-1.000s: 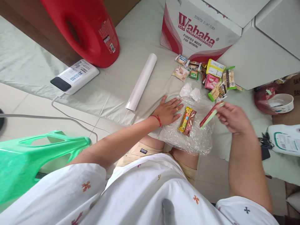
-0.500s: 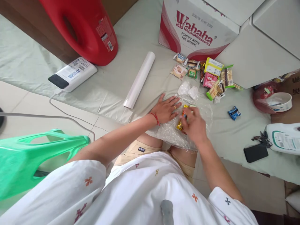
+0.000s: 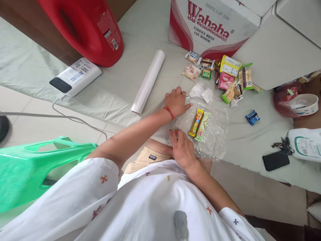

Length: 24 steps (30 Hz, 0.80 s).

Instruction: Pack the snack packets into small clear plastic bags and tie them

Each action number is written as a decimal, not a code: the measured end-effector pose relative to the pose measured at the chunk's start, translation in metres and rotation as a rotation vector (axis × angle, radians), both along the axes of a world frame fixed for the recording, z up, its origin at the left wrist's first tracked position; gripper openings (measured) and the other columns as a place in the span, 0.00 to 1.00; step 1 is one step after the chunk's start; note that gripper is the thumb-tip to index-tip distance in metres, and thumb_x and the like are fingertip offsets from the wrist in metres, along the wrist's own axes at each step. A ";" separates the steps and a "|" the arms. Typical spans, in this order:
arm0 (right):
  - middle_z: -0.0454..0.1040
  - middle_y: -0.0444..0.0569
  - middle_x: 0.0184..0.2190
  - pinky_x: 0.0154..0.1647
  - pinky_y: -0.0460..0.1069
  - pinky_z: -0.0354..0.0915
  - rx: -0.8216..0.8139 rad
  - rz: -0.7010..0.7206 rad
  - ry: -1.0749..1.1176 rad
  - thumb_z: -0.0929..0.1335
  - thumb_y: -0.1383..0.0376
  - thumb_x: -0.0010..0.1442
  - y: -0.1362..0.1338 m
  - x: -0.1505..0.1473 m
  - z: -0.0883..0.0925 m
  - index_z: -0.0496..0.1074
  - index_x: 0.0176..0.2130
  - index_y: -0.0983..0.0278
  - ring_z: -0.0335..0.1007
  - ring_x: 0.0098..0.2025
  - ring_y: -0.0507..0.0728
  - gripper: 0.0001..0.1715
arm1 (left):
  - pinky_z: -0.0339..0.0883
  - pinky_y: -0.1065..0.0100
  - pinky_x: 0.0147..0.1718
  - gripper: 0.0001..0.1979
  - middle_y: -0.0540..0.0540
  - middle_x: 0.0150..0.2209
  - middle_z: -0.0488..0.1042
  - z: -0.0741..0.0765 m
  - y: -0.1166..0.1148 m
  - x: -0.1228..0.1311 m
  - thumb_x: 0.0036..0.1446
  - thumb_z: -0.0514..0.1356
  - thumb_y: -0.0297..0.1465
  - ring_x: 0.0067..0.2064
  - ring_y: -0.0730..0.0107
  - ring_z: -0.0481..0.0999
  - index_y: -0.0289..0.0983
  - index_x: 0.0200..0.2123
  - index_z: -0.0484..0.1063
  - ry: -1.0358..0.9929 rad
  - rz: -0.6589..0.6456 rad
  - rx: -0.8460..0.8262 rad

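A sheet of clear plastic film (image 3: 215, 134) lies wrinkled at the front of the covered surface. Side by side on it are a yellow-wrapped snack bar (image 3: 196, 122) and a pale green-wrapped one (image 3: 202, 127). My left hand (image 3: 176, 103), a red string on its wrist, rests at the film's upper left, its thumb spread away from bent fingers. My right hand (image 3: 183, 147) is at the lower left edge, thumb and forefinger close together on the film. Neither hand touches the bars. Two crumpled clumps of white plastic (image 3: 201, 92) sit just beyond the film.
A white roll (image 3: 148, 82) lies to the left. Several wrapped snacks (image 3: 227, 80) are heaped before a Wahaha carton (image 3: 210, 30). A blue packet (image 3: 252, 117), black phone (image 3: 276, 160) and white bowl (image 3: 304, 104) are rightward. A red jug (image 3: 105, 36), power bank (image 3: 75, 76) and green stool (image 3: 27, 167) are leftward.
My right hand has let go of the yellow bar and moved left to the film's near edge. The green bar now shows beside it. My left hand has shifted slightly up, its fingers more bent.
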State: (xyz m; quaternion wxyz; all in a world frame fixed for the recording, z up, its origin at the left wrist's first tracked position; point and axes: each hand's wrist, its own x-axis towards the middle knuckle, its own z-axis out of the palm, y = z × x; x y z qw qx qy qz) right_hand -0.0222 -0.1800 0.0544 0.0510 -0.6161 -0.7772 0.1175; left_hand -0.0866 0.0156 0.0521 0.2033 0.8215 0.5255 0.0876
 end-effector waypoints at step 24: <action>0.77 0.47 0.32 0.33 0.51 0.69 -0.107 -1.048 0.784 0.68 0.43 0.66 -0.089 0.071 0.001 0.73 0.42 0.61 0.69 0.26 0.55 0.25 | 0.75 0.59 0.47 0.18 0.37 0.40 0.85 0.024 -0.007 0.106 0.65 0.53 0.29 0.44 0.57 0.83 0.31 0.43 0.83 -0.199 -0.315 -0.356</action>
